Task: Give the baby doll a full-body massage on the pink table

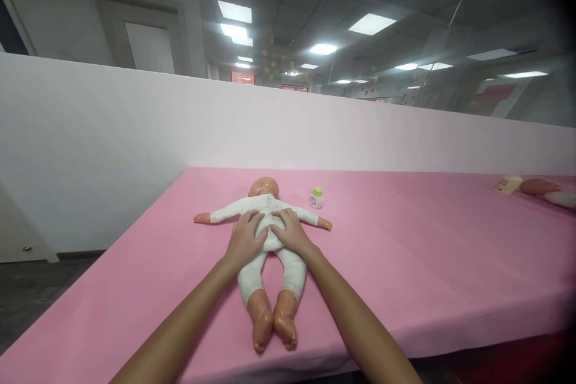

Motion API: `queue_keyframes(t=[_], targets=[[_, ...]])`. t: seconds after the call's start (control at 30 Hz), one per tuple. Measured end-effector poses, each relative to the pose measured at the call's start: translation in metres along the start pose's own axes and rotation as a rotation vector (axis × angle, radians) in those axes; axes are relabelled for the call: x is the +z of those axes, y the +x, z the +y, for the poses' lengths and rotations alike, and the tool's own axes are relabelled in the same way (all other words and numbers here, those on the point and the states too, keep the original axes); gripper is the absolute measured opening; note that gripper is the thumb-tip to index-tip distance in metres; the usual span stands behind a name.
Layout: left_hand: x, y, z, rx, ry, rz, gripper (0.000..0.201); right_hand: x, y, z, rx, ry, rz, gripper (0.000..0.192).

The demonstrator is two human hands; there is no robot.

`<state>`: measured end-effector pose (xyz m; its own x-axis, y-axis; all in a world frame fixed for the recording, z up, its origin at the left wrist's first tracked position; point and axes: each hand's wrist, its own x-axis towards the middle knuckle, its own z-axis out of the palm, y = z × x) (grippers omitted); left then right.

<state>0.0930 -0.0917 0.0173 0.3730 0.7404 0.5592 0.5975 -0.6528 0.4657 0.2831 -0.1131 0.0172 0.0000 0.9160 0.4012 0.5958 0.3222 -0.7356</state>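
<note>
A baby doll (pixel 264 273) with a white cloth body and plastic head, hands and feet lies stretched out on the pink table cover (pixel 405 240). Its head points away from me, its arms are spread wide and its feet face me. My left hand (pixel 246 239) rests on the left side of the doll's torso, fingers extended. On the other side of the torso lies my right hand (pixel 291 231), its fingers stretched out too. Both hands press flat against the white cloth and grasp nothing. A small bottle (pixel 315 198) with a green cap stands beyond the doll's right-hand arm.
At the far right of the table lie another doll (pixel 540 187), partly cut off, and a pale box-like object (pixel 508 184). A white low wall (pixel 315 132) runs along the back edge, with glass above it. A door (pixel 22 222) is at the left.
</note>
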Motion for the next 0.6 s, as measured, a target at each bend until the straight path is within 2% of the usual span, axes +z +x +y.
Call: queue_keyframes(t=[0.17,0.23,0.43,0.6], targets=[[-0.004,0.002,0.0,-0.004,0.009,-0.021,0.038,-0.005,0.002,0.001,-0.022,0.014,-0.028,0.019],[-0.004,0.003,-0.001,-0.006,0.007,-0.016,0.038,-0.008,0.002,0.0,-0.01,0.026,-0.041,0.018],[0.001,0.002,-0.009,-0.008,-0.027,0.026,0.039,-0.012,0.002,-0.009,0.059,0.036,-0.141,0.06],[0.005,0.0,-0.014,-0.013,-0.044,0.037,0.042,-0.008,0.001,-0.011,0.069,0.031,-0.148,0.059]])
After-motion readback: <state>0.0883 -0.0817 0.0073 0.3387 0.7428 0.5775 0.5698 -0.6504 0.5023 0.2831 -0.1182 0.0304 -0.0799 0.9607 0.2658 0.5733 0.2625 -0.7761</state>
